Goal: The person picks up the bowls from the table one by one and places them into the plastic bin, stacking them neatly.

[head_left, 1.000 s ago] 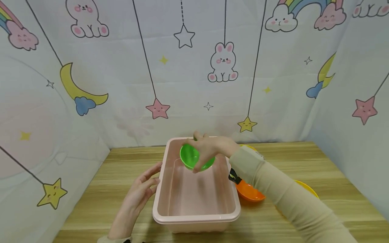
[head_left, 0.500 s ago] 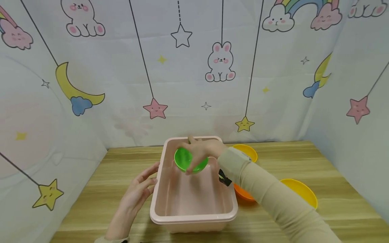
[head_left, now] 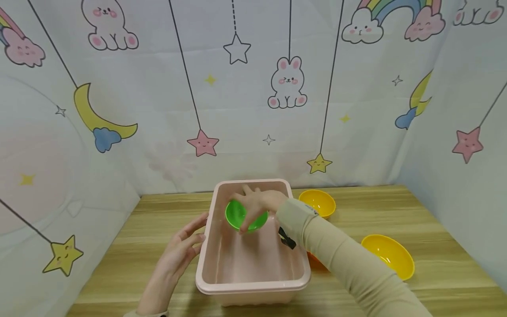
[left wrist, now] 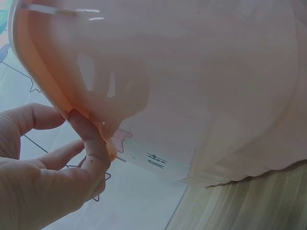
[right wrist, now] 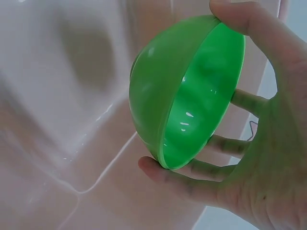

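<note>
My right hand [head_left: 255, 204] holds a green bowl [head_left: 237, 215] by its rim, inside the pink plastic bin [head_left: 253, 286]. In the right wrist view the green bowl [right wrist: 158, 91] is tilted, with the thumb and fingers spread around its edge. It appears above the bin floor, where a dark shadow shows. My left hand [head_left: 180, 246] is at the bin's left side. Seen from the left wrist, fingertips of the left hand [left wrist: 57, 163] touch the bin's outer wall [left wrist: 216, 86] just below the rim, fingers loosely bent.
Two yellow bowls [head_left: 317, 203] [head_left: 388, 256] stand on the wooden table [head_left: 166, 207] right of the bin. An orange piece [head_left: 317, 261] is mostly hidden behind the right sleeve. A white patterned cloth [head_left: 245, 101] hangs behind and at the sides.
My right hand has lowered the green bowl deeper into the bin and slightly left. The yellow bowls show more from behind the sleeve. My left hand stays at the bin's side.
</note>
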Tool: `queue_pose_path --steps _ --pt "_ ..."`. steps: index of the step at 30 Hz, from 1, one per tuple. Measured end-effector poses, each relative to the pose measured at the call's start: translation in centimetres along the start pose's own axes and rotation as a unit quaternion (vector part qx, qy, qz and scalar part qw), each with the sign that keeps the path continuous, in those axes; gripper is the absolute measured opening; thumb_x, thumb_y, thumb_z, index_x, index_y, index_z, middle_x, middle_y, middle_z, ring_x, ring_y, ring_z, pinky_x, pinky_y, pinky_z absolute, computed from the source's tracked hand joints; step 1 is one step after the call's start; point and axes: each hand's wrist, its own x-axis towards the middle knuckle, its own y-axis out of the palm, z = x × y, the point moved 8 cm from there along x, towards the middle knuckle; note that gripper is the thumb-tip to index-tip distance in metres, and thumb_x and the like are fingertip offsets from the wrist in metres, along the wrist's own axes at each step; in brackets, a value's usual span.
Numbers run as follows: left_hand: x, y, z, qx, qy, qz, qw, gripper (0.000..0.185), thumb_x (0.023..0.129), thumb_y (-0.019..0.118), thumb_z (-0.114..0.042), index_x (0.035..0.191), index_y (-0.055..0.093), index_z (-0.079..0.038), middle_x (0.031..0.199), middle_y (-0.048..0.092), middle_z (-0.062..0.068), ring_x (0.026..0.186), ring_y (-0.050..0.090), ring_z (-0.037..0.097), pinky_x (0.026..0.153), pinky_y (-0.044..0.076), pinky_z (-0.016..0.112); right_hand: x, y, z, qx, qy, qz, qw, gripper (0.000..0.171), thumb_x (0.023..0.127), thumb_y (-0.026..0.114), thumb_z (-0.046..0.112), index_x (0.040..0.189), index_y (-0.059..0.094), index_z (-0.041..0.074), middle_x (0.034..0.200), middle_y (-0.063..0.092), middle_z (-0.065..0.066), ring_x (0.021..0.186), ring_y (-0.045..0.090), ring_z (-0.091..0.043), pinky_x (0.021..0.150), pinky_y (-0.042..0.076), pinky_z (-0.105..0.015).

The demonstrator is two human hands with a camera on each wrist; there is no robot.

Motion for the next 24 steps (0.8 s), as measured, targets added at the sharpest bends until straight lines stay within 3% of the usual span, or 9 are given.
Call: queue_pose_path --steps 5,12,19,24 --pt "0.1 0.1 0.0 0.000 0.003 0.004 1.0000 0.061 0.088 0.051 0.000 0.147 0.034 -0.001 0.125 0.053 -0.008 0.105 0.061 0.013 0.088 0.053 0.028 0.3 0.4 -0.7 -0.002 0.007 -0.003 1.000 0.092 0.069 0.079 0.050 0.145 0.029 0.036 0.146 0.028 -0.010 0.123 0.040 -0.038 0.089 0.049 -0.044" --pt "0.0 0.1 -0.1 0.000 0.006 0.010 0.9999 0.062 0.088 0.051 0.001 0.147 0.033 0.001 0.125 0.053 -0.008 0.104 0.062 0.012 0.088 0.053 0.027 0.9 1.2 -1.7 0.031 0.029 -0.013 0.999 0.093 0.067 0.080 0.052 0.144 0.031 0.039 0.146 0.028 -0.008 0.122 0.040 -0.033 0.068 0.055 -0.037" --pt "-0.1 0.0 -0.1 -0.003 0.008 0.011 0.9999 0.061 0.088 0.052 0.001 0.147 0.033 0.001 0.126 0.053 -0.007 0.105 0.062 0.013 0.088 0.054 0.027 1.3 2.1 -1.6 0.007 0.015 -0.004 1.000 0.091 0.072 0.076 0.051 0.147 0.028 0.032 0.146 0.028 -0.013 0.125 0.041 -0.043 0.093 0.047 -0.046" --pt "0.0 0.1 -0.1 -0.003 0.006 0.011 0.9999 0.062 0.088 0.052 0.000 0.147 0.033 0.000 0.126 0.052 -0.007 0.106 0.062 0.014 0.089 0.053 0.028 1.5 2.5 -1.8 0.013 0.029 0.001 0.999 0.094 0.072 0.077 0.052 0.149 0.026 0.032 0.152 0.023 -0.012 0.129 0.037 -0.041 0.097 0.045 -0.048"
